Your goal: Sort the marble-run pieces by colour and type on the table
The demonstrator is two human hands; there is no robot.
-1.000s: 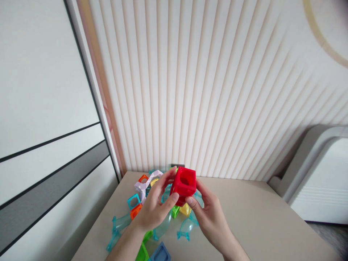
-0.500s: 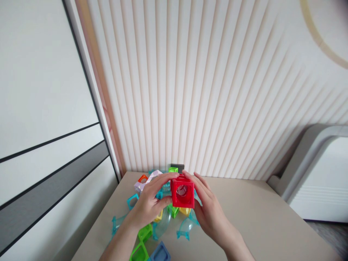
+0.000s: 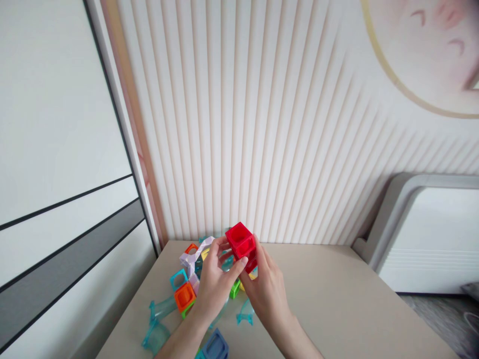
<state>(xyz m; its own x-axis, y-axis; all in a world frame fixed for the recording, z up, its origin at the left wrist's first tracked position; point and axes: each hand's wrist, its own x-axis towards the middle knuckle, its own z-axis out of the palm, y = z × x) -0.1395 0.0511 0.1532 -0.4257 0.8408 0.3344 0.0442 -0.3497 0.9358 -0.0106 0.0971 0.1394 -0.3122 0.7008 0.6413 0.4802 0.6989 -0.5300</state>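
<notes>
A glossy red hollow cube block [image 3: 239,239] is raised above the table, tilted with round openings in its faces. More red plastic [image 3: 251,263] shows just under it; whether the two are joined I cannot tell. My left hand [image 3: 216,279] grips the cube from the left, thumb on its lower front edge. My right hand [image 3: 267,286] holds the red plastic from the right, fingers curled round its side. Below my hands, a green block [image 3: 235,289] and a clear teal tube piece [image 3: 245,313] are partly covered.
Left of my hands lie an orange block [image 3: 184,297], a blue frame block [image 3: 178,280], a lilac piece [image 3: 198,257] and teal tube pieces [image 3: 161,310]. A slate-blue block [image 3: 217,345] is near the front. A ribbed wall [image 3: 239,124] stands behind the table [image 3: 325,299].
The red block has turned from facing me squarely to a tilted pose, its top opening showing. My hands have moved closer together around it. The view has swung slightly right.
</notes>
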